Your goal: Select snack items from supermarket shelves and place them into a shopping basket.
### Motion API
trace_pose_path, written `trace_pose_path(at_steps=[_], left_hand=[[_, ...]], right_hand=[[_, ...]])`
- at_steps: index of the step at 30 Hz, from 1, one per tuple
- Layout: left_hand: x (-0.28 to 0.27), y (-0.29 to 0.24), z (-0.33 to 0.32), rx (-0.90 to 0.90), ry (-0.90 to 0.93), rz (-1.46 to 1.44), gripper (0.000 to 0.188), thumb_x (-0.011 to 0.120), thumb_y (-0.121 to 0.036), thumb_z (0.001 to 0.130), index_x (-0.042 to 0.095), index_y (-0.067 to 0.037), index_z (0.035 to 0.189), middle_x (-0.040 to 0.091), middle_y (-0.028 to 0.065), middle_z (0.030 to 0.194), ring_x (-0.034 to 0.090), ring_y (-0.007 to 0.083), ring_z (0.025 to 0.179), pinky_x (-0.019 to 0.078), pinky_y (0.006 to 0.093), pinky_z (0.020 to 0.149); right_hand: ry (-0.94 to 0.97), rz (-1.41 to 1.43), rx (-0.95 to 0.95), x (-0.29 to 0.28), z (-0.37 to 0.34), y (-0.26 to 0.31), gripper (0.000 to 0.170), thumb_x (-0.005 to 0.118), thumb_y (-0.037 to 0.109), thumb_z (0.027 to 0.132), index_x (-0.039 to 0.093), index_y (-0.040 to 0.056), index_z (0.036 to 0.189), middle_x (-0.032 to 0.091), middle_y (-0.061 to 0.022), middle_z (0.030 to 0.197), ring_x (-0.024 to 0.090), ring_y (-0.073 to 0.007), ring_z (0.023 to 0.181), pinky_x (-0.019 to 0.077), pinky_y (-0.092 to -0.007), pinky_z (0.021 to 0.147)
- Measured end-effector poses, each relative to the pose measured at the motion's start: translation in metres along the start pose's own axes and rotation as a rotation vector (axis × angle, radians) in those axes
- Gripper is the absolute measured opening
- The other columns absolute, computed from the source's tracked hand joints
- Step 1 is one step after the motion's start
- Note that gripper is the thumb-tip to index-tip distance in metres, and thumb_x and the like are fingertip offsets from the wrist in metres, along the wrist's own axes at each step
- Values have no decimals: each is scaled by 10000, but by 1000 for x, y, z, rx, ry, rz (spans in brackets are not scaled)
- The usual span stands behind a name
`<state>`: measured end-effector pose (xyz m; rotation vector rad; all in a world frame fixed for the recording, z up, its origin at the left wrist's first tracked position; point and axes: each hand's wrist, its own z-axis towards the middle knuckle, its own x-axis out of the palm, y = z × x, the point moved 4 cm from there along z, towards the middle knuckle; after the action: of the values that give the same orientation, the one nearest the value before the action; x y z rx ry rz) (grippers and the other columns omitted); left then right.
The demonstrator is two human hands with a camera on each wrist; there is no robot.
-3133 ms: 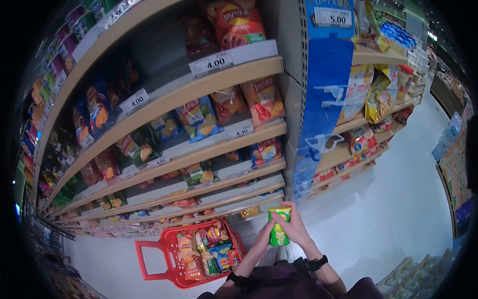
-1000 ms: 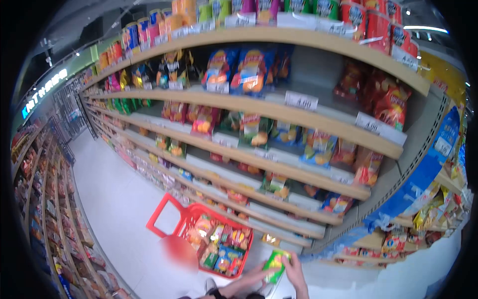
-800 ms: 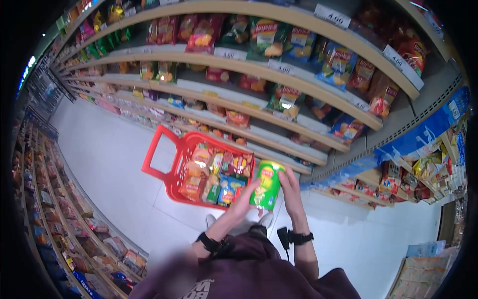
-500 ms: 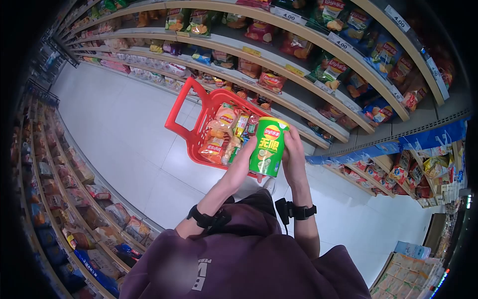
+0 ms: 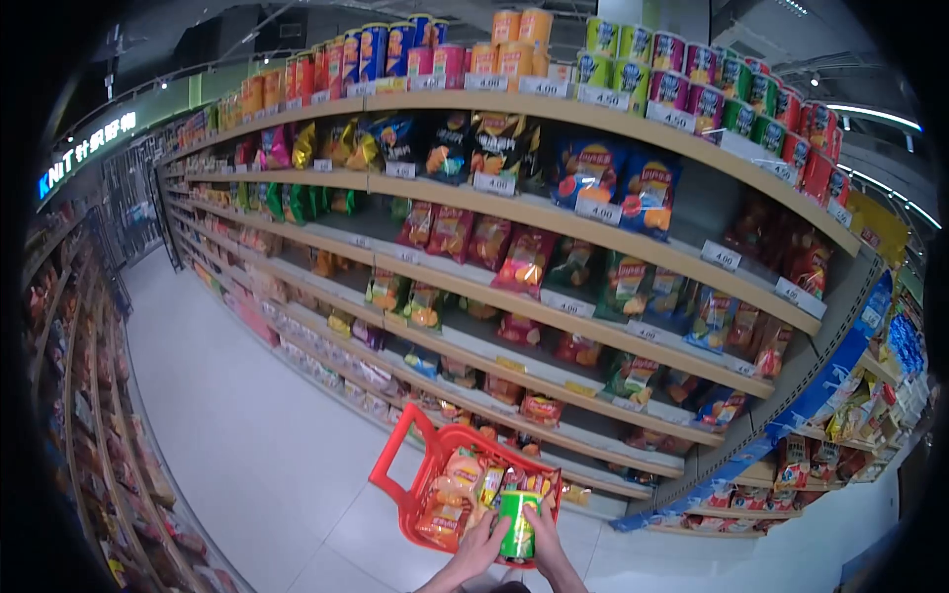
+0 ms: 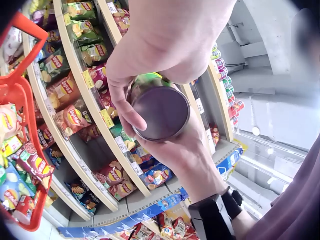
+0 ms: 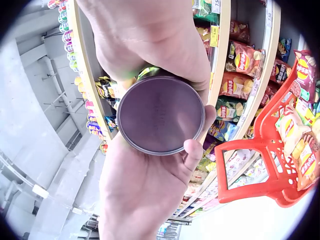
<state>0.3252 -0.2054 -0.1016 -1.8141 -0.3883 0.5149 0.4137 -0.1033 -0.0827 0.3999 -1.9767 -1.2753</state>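
A green chip can [image 5: 518,524] with a yellow rim is held between both hands, low in the head view. My left hand [image 5: 478,548] grips its left side, and my right hand [image 5: 550,542] holds it from the right. Both wrist views look at the round, dark can bottom [image 7: 162,115]. In the left wrist view, the left hand's curled fingers [image 6: 124,107] wrap round the can's side. Beyond the can, partly covered by it, a red shopping basket [image 5: 393,486] on the floor contains several chip bags [image 5: 463,472].
A long shelf unit [image 5: 465,188] with chip bags and price tags curves across the front, with chip cans [image 5: 371,51] along its top. Another stocked shelf [image 5: 84,395] lines the left of the pale aisle floor [image 5: 227,395]. Blue-trimmed shelving [image 5: 791,420] stands at right.
The head view has tilted down to the can and basket, then back up to the shelves. Both hands keep hold of the can, which now appears lower and smaller in view.
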Motion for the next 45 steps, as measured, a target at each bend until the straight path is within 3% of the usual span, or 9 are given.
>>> trace_pose_path(at_steps=[1,6,7,11,17,22,29,33,45], left_hand=[[-1,9,6,163,-22,70,475,467,-357,1022,454,17,1315,650,153,955,664,183,736,554,307,590],[-16,-1,12,133,177,176,498,558,-413,971,569,-4,1254,691,120,1014,682,177,838,543,297,705],[-20,3,14,168,230,183,491,567,-416,965,582,-12,1244,696,109,1023,682,175,849,544,296,720],[-68,64,78,149,153,253,507,602,-408,922,600,11,1208,671,178,1033,663,288,940,520,361,843],[-174,90,130,176,-455,713,526,693,-291,819,522,24,1204,527,241,1238,503,380,1173,424,453,999],[-213,128,156,139,-665,970,695,747,-241,741,414,4,1300,465,219,1286,419,371,1244,405,504,992],[-233,174,176,-17,-550,931,789,719,-121,761,285,-39,1415,590,225,1102,627,399,971,511,483,839],[-243,175,172,-111,-424,931,734,730,-114,746,312,-107,1350,654,219,917,657,422,878,544,483,758],[-186,163,133,-25,-301,740,661,660,-76,695,329,-54,1267,657,259,858,642,470,869,523,525,796]], right_hand=[[-14,8,5,-3,1,-5,582,576,264,975,306,42,1441,532,-124,1243,567,-179,1083,491,-310,876],[-137,42,187,-10,-17,15,385,624,272,930,558,92,1263,648,-105,1131,648,-220,990,546,-350,837],[-194,-28,36,-73,33,-65,396,560,353,966,567,104,1273,656,-98,1126,658,-211,965,565,-367,802],[-193,300,147,-87,9,-50,388,565,335,966,565,88,1266,667,-96,1093,661,-232,929,566,-374,780],[-236,450,115,-98,-19,-21,380,587,332,950,572,85,1238,671,-93,1043,666,-236,884,570,-383,756],[-284,508,28,-90,-43,-5,374,603,325,939,575,83,1223,671,-91,1017,671,-235,852,576,-391,733],[-269,470,-14,-96,-51,-3,436,589,330,951,532,53,1284,656,-94,1078,674,-216,891,584,-366,735],[-336,431,-26,-103,-44,-1,345,587,302,947,577,3,1121,676,-117,887,692,-243,807,580,-375,727],[-223,333,-71,-88,-17,13,353,567,287,968,529,30,1206,661,-106,1017,682,-223,884,572,-379,776]])
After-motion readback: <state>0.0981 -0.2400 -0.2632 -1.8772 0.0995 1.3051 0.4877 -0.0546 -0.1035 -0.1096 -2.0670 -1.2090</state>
